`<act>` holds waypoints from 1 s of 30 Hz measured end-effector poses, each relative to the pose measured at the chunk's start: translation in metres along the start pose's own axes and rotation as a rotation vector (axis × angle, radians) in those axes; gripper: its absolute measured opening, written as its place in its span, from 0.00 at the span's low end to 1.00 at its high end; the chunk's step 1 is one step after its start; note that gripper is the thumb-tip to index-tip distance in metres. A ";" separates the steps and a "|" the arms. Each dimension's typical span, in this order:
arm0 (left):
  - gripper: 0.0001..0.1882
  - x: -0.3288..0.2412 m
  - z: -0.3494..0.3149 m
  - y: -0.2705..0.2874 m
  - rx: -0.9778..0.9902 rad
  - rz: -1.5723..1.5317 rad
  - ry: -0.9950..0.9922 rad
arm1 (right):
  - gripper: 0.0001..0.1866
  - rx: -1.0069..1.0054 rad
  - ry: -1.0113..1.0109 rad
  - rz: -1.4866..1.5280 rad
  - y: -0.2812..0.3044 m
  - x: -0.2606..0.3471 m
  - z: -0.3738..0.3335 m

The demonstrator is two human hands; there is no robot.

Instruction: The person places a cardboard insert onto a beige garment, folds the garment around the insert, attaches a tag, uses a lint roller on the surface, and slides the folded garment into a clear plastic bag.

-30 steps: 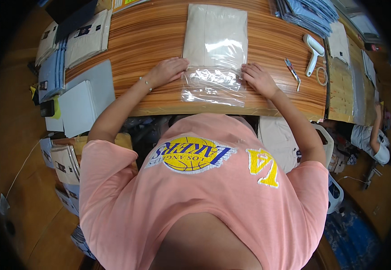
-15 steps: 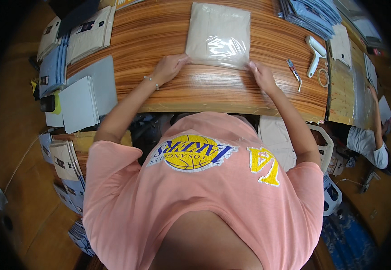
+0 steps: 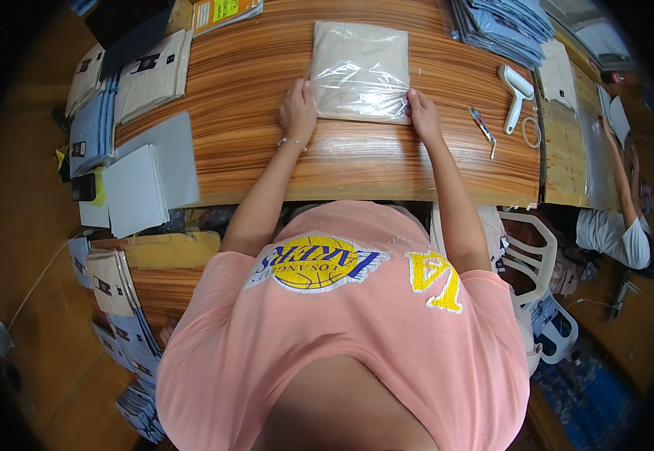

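A folded beige garment in a clear plastic bag (image 3: 361,69) lies on the wood-grain table (image 3: 251,68) in front of me. At its left edge, near the lower corner, my left hand (image 3: 298,113) is closed, with thumb and fingers gripping the side of the bag. My right hand (image 3: 423,115) pinches the right edge near the other lower corner. Light glares off the plastic along the lower right part of the package.
On the right lie a white lint roller (image 3: 517,98), a small cutter-like tool (image 3: 482,131) and a tape ring (image 3: 531,132). Blue bagged garments (image 3: 501,30) are piled at the far right. White sheets (image 3: 136,192) and beige packages (image 3: 151,79) occupy the left. A co-worker's arm (image 3: 619,161) shows at far right.
Both hands have moved from the package's lower corners up along its sides. The left hand has come inward to the left edge. The whole view has shifted slightly.
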State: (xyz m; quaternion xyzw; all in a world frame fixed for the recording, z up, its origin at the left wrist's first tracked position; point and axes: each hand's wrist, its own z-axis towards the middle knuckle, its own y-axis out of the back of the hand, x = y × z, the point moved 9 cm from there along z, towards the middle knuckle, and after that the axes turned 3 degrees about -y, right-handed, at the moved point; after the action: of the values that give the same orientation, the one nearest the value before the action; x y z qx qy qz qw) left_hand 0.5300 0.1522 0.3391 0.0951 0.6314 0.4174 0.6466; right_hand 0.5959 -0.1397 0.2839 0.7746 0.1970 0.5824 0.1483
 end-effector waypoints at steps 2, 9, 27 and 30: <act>0.16 -0.002 0.000 0.001 0.011 0.036 0.003 | 0.23 -0.033 0.015 0.006 0.001 0.001 0.000; 0.13 0.001 0.003 -0.006 0.075 0.096 0.016 | 0.20 -0.066 -0.032 -0.113 0.005 0.005 0.000; 0.20 -0.003 0.005 -0.018 0.166 0.504 -0.183 | 0.17 -0.365 0.178 -0.689 0.002 0.045 -0.026; 0.22 0.005 0.008 -0.021 0.132 0.550 -0.187 | 0.19 -0.554 0.251 -0.757 0.005 0.046 -0.038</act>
State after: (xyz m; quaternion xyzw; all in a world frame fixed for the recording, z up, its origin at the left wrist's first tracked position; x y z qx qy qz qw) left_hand 0.5447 0.1454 0.3233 0.3426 0.5453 0.5245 0.5569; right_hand 0.5713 -0.1221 0.3357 0.5036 0.3192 0.6070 0.5254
